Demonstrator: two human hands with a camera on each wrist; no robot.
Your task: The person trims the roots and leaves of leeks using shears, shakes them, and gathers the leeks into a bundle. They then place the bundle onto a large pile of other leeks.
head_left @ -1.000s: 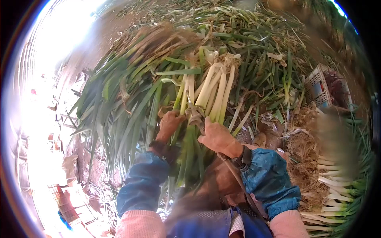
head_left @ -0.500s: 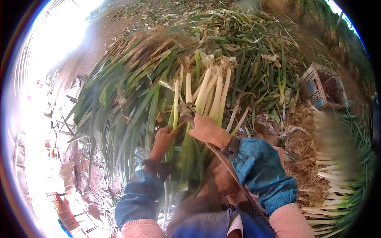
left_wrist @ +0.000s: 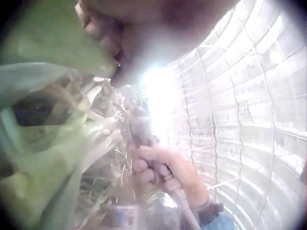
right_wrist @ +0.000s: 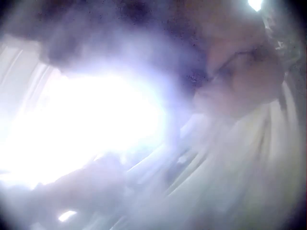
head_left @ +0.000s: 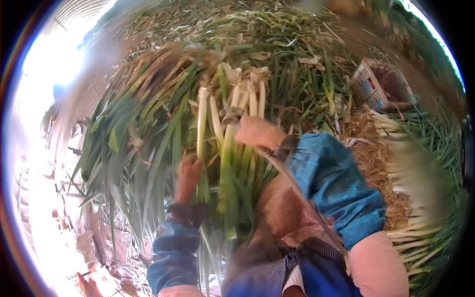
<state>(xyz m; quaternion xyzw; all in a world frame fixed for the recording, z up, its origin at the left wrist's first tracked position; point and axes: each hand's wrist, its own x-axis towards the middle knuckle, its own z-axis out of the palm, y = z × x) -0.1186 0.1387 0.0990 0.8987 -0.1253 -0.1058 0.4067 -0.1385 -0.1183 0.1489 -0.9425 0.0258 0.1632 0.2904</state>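
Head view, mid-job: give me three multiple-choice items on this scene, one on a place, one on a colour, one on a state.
1. Where is the plastic crate?
A. upper right, beyond the person's arms
B. on the person's lap
C. far left

2. What colour are the sleeve covers?
A. red
B. blue
C. yellow

3. What is the right hand doing?
A. hanging idle
B. lying flat on the ground
C. gripping a hose nozzle at the leek bundle

Answers:
1 A, the crate lies among the cut leaves at upper right.
2 B, both forearms are covered in blue.
3 C, fingers curl round the nozzle against the white stalks.
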